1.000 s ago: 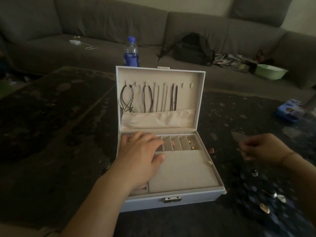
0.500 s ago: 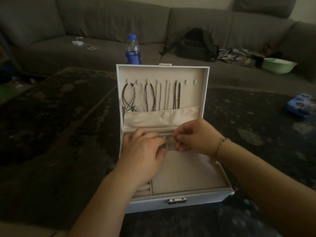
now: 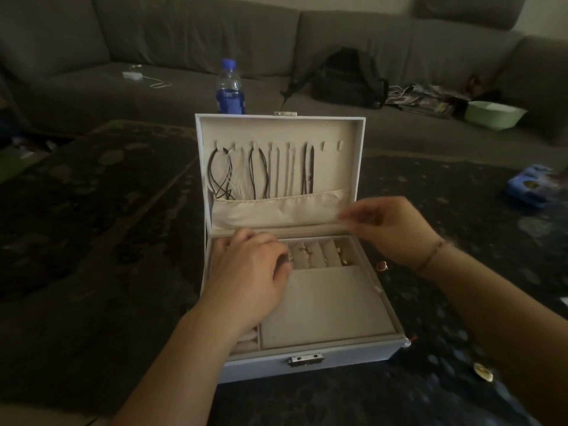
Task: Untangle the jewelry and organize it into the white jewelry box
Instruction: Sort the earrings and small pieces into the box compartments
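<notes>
Your left hand has stayed put, fingers curled down onto the far-left slots of the white jewelry box; whether it grips anything, I cannot tell. Just right of it, small gold pieces sit in the ring slots. Your right hand has lifted off those slots toward the lid, pinching a small pale, blurred item. So one piece is probably placed. A reddish piece lies outside, right of the box.

Dim living room, grey sectional behind

A grey sofa wraps the far side; the dark patterned desk fills the foreground under low, muted light.
</notes>
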Tool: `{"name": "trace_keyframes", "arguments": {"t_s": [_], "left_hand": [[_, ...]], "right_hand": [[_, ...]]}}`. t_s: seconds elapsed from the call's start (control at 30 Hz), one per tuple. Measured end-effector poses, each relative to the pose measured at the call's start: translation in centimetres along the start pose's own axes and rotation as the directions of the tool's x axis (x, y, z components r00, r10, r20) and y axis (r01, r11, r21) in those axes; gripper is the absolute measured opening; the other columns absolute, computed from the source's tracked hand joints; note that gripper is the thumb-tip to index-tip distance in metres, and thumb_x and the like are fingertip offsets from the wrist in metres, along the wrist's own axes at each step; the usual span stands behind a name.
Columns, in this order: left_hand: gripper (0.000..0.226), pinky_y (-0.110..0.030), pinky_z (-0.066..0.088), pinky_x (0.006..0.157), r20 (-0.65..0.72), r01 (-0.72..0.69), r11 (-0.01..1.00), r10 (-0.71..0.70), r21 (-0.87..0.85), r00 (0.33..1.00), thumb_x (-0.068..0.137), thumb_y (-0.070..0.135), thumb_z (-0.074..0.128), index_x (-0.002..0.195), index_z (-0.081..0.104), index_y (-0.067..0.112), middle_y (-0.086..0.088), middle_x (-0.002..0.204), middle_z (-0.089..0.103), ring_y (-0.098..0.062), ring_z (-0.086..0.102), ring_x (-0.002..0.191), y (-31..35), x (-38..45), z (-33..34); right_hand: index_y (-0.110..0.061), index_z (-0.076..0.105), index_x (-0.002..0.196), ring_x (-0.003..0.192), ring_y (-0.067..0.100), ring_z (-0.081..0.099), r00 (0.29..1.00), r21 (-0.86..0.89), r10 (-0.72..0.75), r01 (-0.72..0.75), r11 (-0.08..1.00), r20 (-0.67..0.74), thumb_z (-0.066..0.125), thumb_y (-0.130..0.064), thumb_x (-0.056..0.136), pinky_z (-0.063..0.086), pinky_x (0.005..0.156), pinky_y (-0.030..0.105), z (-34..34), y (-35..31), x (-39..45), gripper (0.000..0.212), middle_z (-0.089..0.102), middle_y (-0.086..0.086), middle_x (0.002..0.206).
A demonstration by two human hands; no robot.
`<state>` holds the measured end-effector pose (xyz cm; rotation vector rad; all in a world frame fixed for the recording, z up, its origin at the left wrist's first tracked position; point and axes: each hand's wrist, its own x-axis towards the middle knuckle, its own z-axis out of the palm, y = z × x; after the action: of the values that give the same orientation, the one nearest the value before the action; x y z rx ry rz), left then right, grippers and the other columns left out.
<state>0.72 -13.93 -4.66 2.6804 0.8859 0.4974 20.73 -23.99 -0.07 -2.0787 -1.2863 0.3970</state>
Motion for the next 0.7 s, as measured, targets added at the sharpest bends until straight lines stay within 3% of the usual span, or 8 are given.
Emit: {"name": "trace_keyframes", "arguments": {"t_s": [0.07, 0.13, 0.23, 0.43, 0.7], "left_hand": [[0.025, -0.035, 0.027, 0.103, -0.015, 0.005, 1.0, -0.005, 0.008, 1.0, 0.098, 0.042, 0.049, 0.118, 0.063, 0.036, 0.02, 0.125, 0.057, -0.007, 0.038, 0.122, 0.2, 0.2, 0.0], [0.025, -0.035, 0.028, 0.1, -0.023, 0.006, 1.0, -0.006, 0.028, 1.0, 0.097, 0.042, 0.049, 0.116, 0.064, 0.035, 0.019, 0.121, 0.059, -0.008, 0.04, 0.12, 0.3, 0.4, 0.0], [0.024, -0.034, 0.027, 0.095, -0.012, 0.011, 0.999, -0.01, 0.044, 1.0, 0.097, 0.041, 0.049, 0.115, 0.064, 0.035, 0.018, 0.119, 0.06, -0.009, 0.04, 0.118, 0.3, 0.5, 0.0], [0.026, -0.035, 0.026, 0.098, 0.001, 0.0, 1.0, 0.0, 0.019, 1.0, 0.097, 0.04, 0.049, 0.12, 0.063, 0.036, 0.018, 0.122, 0.059, -0.009, 0.039, 0.12, 0.1, 0.4, 0.0], [0.024, -0.034, 0.024, 0.099, 0.003, -0.001, 1.0, 0.001, -0.003, 1.0, 0.097, 0.04, 0.05, 0.118, 0.062, 0.037, 0.02, 0.121, 0.059, -0.007, 0.038, 0.12, -0.2, 0.4, 0.0]], "right_hand": [[-0.032, 0.068, 0.102, 0.077, -0.009, 0.06, 0.996, -0.132, -0.049, 0.058, 0.99, 0.07, 0.062, -0.021, 0.093, 0.05, 0.065, 0.007, 1.2, -0.2, -0.3, 0.016, 0.063, -0.018, 0.095], [-0.032, 0.07, 0.105, 0.084, -0.001, 0.059, 0.991, -0.263, -0.088, 0.113, 0.958, 0.105, 0.062, -0.028, 0.093, 0.05, 0.078, 0.013, 2.7, -0.9, -0.1, 0.015, 0.062, -0.016, 0.097], [-0.036, 0.072, 0.106, 0.082, 0.005, 0.056, 0.987, -0.432, -0.094, 0.143, 0.891, 0.133, 0.061, -0.038, 0.091, 0.05, 0.077, 0.023, 4.2, -1.8, 0.7, 0.018, 0.058, -0.015, 0.092], [-0.036, 0.074, 0.099, 0.083, 0.01, 0.063, 0.981, -0.457, -0.038, 0.123, 0.881, 0.19, 0.061, -0.038, 0.09, 0.058, 0.081, 0.033, 4.7, -1.5, 2.0, 0.016, 0.068, -0.011, 0.091], [-0.032, 0.075, 0.09, 0.077, 0.009, 0.063, 0.981, -0.446, -0.036, 0.119, 0.887, 0.191, 0.063, -0.037, 0.088, 0.059, 0.079, 0.033, 4.5, -1.4, 2.4, 0.013, 0.068, -0.011, 0.081]]}}
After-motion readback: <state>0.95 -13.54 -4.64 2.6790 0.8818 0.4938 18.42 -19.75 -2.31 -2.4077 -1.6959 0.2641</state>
